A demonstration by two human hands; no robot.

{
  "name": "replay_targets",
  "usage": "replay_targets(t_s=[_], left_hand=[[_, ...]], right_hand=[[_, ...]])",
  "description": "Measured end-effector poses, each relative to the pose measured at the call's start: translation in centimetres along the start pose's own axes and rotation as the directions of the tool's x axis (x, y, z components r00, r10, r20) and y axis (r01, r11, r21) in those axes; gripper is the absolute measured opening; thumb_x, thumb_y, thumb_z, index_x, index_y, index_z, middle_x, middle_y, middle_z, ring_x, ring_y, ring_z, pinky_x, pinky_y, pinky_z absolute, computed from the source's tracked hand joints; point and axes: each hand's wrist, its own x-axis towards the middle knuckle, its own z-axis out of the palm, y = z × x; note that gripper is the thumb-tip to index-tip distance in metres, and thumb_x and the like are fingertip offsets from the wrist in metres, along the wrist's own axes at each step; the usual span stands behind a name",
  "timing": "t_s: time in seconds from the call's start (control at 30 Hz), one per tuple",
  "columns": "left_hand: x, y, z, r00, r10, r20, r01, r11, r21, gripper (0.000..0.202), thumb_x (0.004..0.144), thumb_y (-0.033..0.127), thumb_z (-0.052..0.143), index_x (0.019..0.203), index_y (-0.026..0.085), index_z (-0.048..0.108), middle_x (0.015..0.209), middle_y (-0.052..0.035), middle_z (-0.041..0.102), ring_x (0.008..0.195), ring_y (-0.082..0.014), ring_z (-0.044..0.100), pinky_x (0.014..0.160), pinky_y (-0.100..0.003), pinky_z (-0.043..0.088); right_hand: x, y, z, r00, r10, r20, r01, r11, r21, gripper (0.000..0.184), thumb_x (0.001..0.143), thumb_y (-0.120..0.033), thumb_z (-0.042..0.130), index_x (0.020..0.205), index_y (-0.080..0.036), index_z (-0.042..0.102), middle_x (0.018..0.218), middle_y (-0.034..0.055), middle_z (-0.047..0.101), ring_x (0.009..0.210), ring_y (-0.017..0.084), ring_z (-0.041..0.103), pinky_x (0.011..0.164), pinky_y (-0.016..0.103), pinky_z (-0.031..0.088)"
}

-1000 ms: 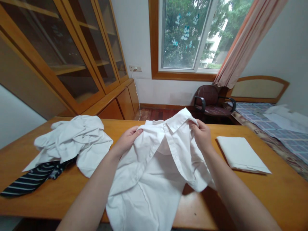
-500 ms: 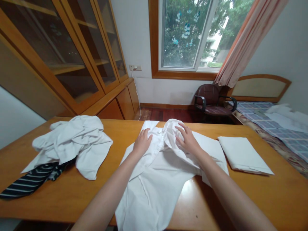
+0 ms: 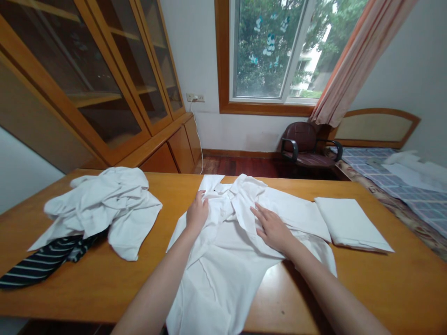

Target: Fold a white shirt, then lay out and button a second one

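One white button-up shirt (image 3: 216, 274) lies on the worktop (image 3: 377, 284), collar (image 3: 213, 182) toward the far edge. The right hand (image 3: 275, 231) rests on its front, fingers spread; the left hand (image 3: 197, 215) touches near the collar, whether pinching cloth I cannot tell.

White shirt (image 3: 216, 279) cut off at the bottom edge, striped tie (image 3: 38, 263) partly hidden under crumpled cloth (image 3: 104, 204).

A white shirt (image 3: 223, 265) lies open and wrinkled in the middle of the table (image 3: 87, 293); its collar (image 3: 211, 183) sits at the far end, a bit crumpled; one side spreads out right; the bottom reaches the near edge.
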Motion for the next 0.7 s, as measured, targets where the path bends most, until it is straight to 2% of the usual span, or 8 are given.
replay_targets(t_s=[0.13, 0.23, 0.3, 0.37, 0.43, 0.5, 0.6, 0.7], left_hand=[[0.3, -0.7, -0.9, 0.994, 0.003, 0.112, 0.005, 0.997, -0.071, 0.030, 0.097, 0.035, 0.039, 0.115, 0.023, 0.059, 0.113, -0.0123, 0.071, 0.107, -0.0286, 0.066, 0.093, -0.040, 0.048], [1.5, -1.9, -2.3, 0.973, 0.004, 0.231, 0.031, 0.989, -0.147, 0.038, 0.098, 0.040, 0.032, 0.108, 0.022, 0.063, 0.110, -0.0105, 0.072, 0.106, -0.0271, 0.066, 0.095, -0.041, 0.049], [2.3, -3.0, -3.4, 0.965, 0.003, 0.262, 0.036, 0.989, -0.145, 0.038, 0.095, 0.036, 0.035, 0.117, 0.020, 0.062, 0.112, -0.0106, 0.071, 0.110, -0.0263, 0.065, 0.098, -0.042, 0.048], [2.8, -4.0, -4.4, 0.951, 0.053, 0.304, -0.025, 0.995, -0.095, 0.044, 0.087, 0.030, 0.046, 0.127, 0.019, 0.059, 0.124, -0.0120, 0.066, 0.121, -0.0267, 0.059, 0.105, -0.041, 0.044], [2.8, -4.7, -5.0, 0.921, 0.110, 0.374, -0.105, 0.994, -0.036, 0.056, 0.080, 0.026, 0.055, 0.135, 0.019, 0.056, 0.137, -0.0128, 0.057, 0.130, -0.0279, 0.052, 0.110, -0.040, 0.040], [2.2, -4.9, -5.3, 0.898, 0.115, 0.425, -0.140, 0.990, 0.027, 0.059, 0.079, 0.024, 0.056, 0.139, 0.020, 0.053, 0.141, -0.0126, 0.053, 0.129, -0.0277, 0.053, 0.109, -0.038, 0.041], [0.9, -4.8, -5.3, 0.910, 0.062, 0.409, -0.129, 0.982, 0.138, 0.047, 0.087, 0.021, 0.051, 0.134, 0.022, 0.056, 0.131, -0.0112, 0.057, 0.116, -0.0248, 0.061, 0.103, -0.036, 0.044], [-0.3, -4.8, -5.3, 0.925, 0.051, 0.375, -0.128, 0.975, 0.182, 0.033, 0.091, 0.020, 0.050, 0.122, 0.021, 0.060, 0.122, -0.0097, 0.062, 0.113, -0.0230, 0.062, 0.098, -0.032, 0.045]], right_hand=[[0.0, -0.6, -1.1, 0.998, 0.049, 0.047, -0.052, 0.997, 0.054, 0.075, 0.087, -0.027, 0.060, 0.155, -0.025, 0.030, 0.152, 0.0138, 0.046, 0.134, 0.030, 0.049, 0.108, 0.051, 0.042], [0.3, 0.6, -2.4, 0.997, 0.067, 0.040, -0.072, 0.990, 0.123, 0.073, 0.088, -0.037, 0.063, 0.153, -0.022, 0.034, 0.148, 0.0150, 0.050, 0.130, 0.030, 0.052, 0.106, 0.048, 0.045], [0.3, 2.1, -3.2, 0.994, 0.109, 0.007, -0.109, 0.989, 0.095, 0.066, 0.087, -0.042, 0.065, 0.147, -0.022, 0.045, 0.149, 0.0149, 0.049, 0.131, 0.032, 0.051, 0.107, 0.049, 0.043], [0.1, 3.7, -3.7, 0.983, 0.183, -0.002, -0.182, 0.983, 0.029, 0.064, 0.082, -0.043, 0.071, 0.140, -0.022, 0.054, 0.147, 0.0158, 0.050, 0.130, 0.034, 0.051, 0.107, 0.051, 0.043], [-0.2, 4.8, -4.0, 0.971, 0.237, 0.035, -0.237, 0.971, -0.019, 0.062, 0.076, -0.041, 0.076, 0.133, -0.020, 0.060, 0.141, 0.0169, 0.056, 0.125, 0.036, 0.054, 0.104, 0.052, 0.044], [-0.5, 5.1, -4.1, 0.967, 0.243, 0.081, -0.240, 0.970, -0.048, 0.051, 0.076, -0.037, 0.074, 0.124, -0.020, 0.066, 0.134, 0.0163, 0.062, 0.120, 0.034, 0.058, 0.101, 0.048, 0.046], [-0.3, 4.2, -4.5, 0.967, 0.217, 0.137, -0.210, 0.976, -0.057, 0.026, 0.083, -0.027, 0.062, 0.105, -0.019, 0.073, 0.119, 0.0133, 0.070, 0.108, 0.028, 0.063, 0.093, 0.037, 0.047], [0.0, 3.3, -5.1, 0.948, 0.280, 0.149, -0.282, 0.959, -0.008, 0.024, 0.088, -0.025, 0.050, 0.086, -0.018, 0.072, 0.090, 0.0097, 0.074, 0.085, 0.023, 0.066, 0.077, 0.029, 0.046]])
